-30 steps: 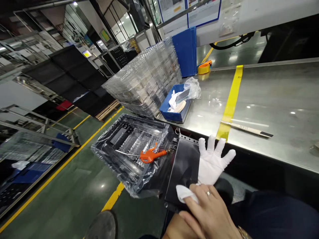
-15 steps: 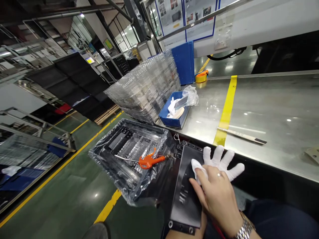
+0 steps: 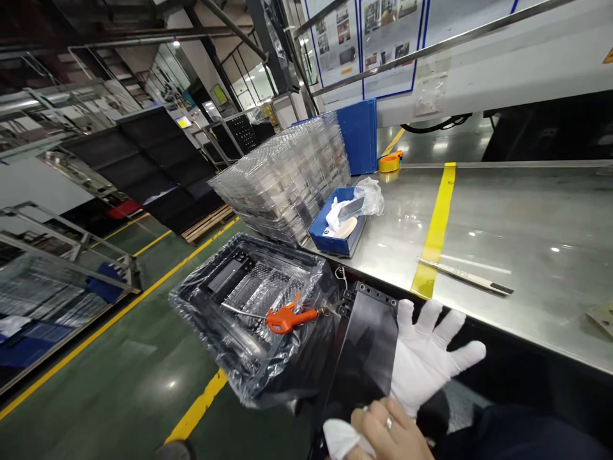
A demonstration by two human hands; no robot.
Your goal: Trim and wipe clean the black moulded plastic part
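A black flat panel [image 3: 364, 345] leans tilted against the front edge of the steel table [image 3: 527, 255], with screw holes along its top. My left hand [image 3: 431, 364], in a white glove, lies under the panel's right edge with its fingers spread wide, holding it up. My bare right hand [image 3: 387, 434], wearing a ring, sits at the bottom of the view, closed on a white cloth [image 3: 340, 439] pressed to the panel's lower end.
An orange air blow gun [image 3: 287, 314] lies on a plastic-wrapped black tray [image 3: 230, 300] left of the panel. On the table stand stacked clear trays [image 3: 287, 172], a blue bin [image 3: 330, 239], a tape roll [image 3: 389, 161] and a thin strip [image 3: 464, 276] by the yellow stripe [image 3: 433, 243].
My right hand swept the cloth up the panel, then back down to its lower end. My gloved left hand stayed under the right edge, fingers spread.
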